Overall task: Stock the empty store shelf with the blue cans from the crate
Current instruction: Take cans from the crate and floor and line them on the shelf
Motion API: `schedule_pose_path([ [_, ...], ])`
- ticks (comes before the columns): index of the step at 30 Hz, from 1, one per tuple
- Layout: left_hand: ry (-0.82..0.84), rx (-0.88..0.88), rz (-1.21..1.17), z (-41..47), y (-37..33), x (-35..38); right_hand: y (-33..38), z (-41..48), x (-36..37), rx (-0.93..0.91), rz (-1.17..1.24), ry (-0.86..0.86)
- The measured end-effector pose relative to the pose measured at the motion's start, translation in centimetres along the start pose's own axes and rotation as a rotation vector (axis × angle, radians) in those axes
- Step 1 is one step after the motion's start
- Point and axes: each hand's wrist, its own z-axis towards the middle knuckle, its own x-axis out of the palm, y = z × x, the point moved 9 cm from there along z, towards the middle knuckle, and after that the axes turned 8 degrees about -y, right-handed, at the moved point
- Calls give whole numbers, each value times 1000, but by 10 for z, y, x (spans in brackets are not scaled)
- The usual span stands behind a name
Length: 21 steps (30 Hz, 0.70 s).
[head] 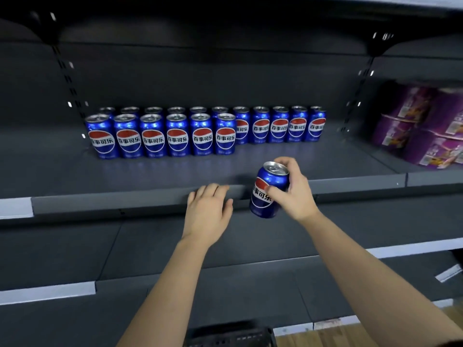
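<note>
Head view: the right grip (pixel 293 191) pinches a tilted blue can (pixel 269 190) at its side and top rim, over the shelf (pixel 325 161) lip. The left grip (pixel 208 211) is spread and empty, just left of it. The front row (pixel 160 137) ends ahead and slightly left of the right grip. The can should be stood upright there, label forward, against the end can.

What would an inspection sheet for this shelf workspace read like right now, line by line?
Surface: dark grey shelf, bare along its front.
Job's things: back row of eleven blue cans; front row of six at left; dark crate, blurred, at the bottom edge.
Clutter: purple packs in the next bay, right.
Grips: left hand, fingers straight, at the shelf's front lip, holding nothing; right hand holds a tilted can before the lip.
Cables: nothing seen.
Surroundings: lower shelves, white price strips, wooden floor.
</note>
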Motion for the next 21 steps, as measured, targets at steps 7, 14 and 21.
schedule_pose_path([
  [7, -42, -68, 56, 48, -13, 24, 4, 64, -26, -51, 105, 21],
  [14, -23, -112, 118, 80, -27, 51, -17, 109, -18, -61, 80, 195],
  [21, 15, -145, 161, 86, -21, 66, -41, 123, 0, -5, 150, 309],
])
